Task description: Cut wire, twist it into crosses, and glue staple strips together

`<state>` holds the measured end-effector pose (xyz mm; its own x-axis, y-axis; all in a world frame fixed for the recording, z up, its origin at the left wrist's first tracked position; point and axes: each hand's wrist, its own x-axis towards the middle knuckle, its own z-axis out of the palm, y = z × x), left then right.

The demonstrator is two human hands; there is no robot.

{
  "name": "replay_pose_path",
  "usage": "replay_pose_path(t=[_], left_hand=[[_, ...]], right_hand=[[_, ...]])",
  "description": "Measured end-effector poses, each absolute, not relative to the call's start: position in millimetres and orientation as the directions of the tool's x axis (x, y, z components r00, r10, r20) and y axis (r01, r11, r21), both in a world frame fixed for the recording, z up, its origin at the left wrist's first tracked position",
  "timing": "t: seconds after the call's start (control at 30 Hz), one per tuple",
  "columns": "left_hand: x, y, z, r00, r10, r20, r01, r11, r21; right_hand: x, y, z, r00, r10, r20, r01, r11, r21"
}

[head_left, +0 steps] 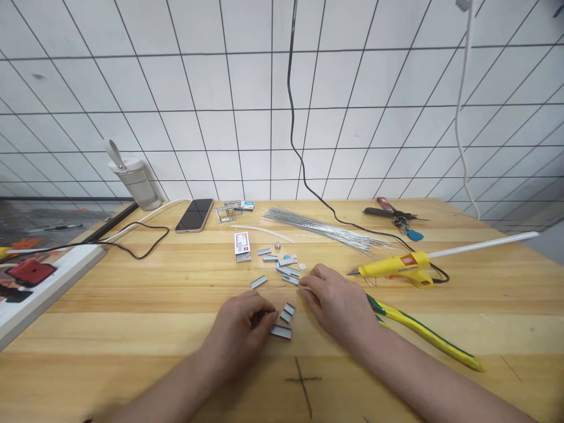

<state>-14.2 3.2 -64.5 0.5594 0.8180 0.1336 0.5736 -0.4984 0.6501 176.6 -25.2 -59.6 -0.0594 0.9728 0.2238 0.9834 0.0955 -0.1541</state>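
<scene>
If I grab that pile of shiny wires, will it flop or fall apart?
The wires probably won't flop much, since they lie nearly straight. They'd likely slide apart, though: the ends fan out and I can't see a tie. Each one is probably light, because it looks so thin.

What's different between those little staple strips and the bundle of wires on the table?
The staple strips are short and channel-shaped, while the wire bundle is made of long, thin strands. The staple strips lie scattered in separate pieces, some close to the left hand; the wire bundle lies together, farther back toward the tiled wall. Both look silvery grey and lie on the wooden table.
</scene>
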Motion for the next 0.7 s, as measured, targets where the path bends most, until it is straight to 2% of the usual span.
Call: replay_pose_path(t=[0.17, 0.33, 0.7], left_hand=[[-18.1, 3.1, -66.8, 0.589, 0.793, 0.154, 0.54, -0.528, 0.655], [-19.3, 0.8, -67.1, 0.613, 0.778, 0.138, 0.54, -0.54, 0.645], [-23.0, 0.8, -65.1, 0.711, 0.695, 0.11, 0.494, -0.604, 0.625]], right_hand=[[169.3, -10.8, -55.3, -0.086, 0.98, 0.182, 0.994, 0.096, -0.046], [161.1, -3.2, -56.7, -0.094, 0.986, 0.135, 0.996, 0.094, 0.008], [171.8, -55.0, -39.0, -0.111, 0.994, 0.004, 0.993, 0.111, -0.029]])
